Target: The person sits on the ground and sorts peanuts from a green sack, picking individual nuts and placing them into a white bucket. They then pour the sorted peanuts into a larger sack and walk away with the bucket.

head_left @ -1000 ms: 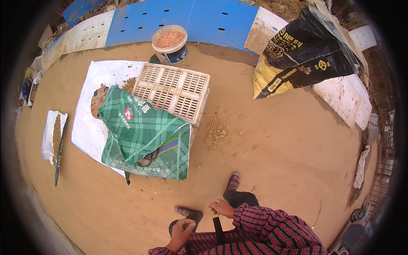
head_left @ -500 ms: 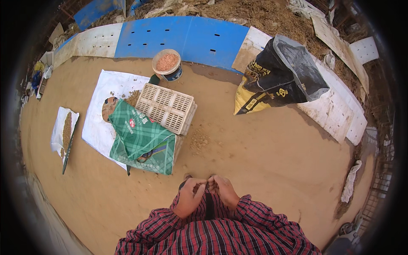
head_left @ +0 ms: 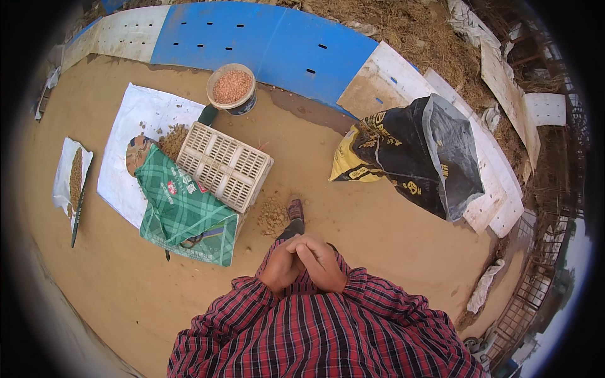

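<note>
My left hand [head_left: 280,271] and my right hand [head_left: 323,264] are brought together in front of my waist. The right hand's fingers lie over the left, and both are closed; whatever lies between the palms, if anything, is hidden. Past them, at the left, stands a cream plastic crate [head_left: 220,165] turned with its slotted face up. A green checked bag [head_left: 179,208] drapes its near side. Beyond the crate is a bucket [head_left: 230,108] filled with pinkish grains. None of these is touched by my hands.
A black and yellow sack [head_left: 409,151] stands open at the right. Blue panels [head_left: 252,38] and white boards fence the far side. A white sheet [head_left: 120,157] lies under the bag, and a long scoop-like tray [head_left: 68,176] at far left. Small clods [head_left: 272,215] lie near my foot.
My hands have come from side by side at the fingertips to overlapping, right over left. One foot has stepped forward beside the clods. The view has shifted and turned with my head.
</note>
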{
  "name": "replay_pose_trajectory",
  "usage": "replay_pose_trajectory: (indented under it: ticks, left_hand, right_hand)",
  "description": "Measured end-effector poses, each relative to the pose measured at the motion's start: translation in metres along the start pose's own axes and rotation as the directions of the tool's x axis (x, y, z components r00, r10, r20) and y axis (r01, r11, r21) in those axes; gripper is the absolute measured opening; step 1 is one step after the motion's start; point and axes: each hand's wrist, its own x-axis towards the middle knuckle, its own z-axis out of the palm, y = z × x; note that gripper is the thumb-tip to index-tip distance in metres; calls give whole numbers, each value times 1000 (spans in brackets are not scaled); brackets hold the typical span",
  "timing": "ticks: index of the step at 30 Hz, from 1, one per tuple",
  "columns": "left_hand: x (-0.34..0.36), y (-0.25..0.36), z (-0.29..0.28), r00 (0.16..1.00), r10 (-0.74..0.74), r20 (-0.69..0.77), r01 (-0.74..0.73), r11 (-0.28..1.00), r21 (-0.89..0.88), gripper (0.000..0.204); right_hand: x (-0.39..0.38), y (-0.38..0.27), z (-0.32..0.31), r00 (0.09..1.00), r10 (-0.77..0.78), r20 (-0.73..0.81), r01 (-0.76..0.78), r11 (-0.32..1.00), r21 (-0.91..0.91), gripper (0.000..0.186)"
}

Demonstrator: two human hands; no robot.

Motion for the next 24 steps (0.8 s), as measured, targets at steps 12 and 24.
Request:
replay_pose_trajectory:
  ticks: [12, 24]
  left_hand:
    - [78, 107, 46, 921, 307, -240, -249, 937, 246, 24]
    - [200, 170, 93, 915, 213, -341, -110, 948, 298, 28]
  right_hand:
    - [175, 12, -79, 952, 243, -187, -173, 930, 325, 26]
    - [289, 106, -146, 795, 556, -241, -513, 829, 221, 27]
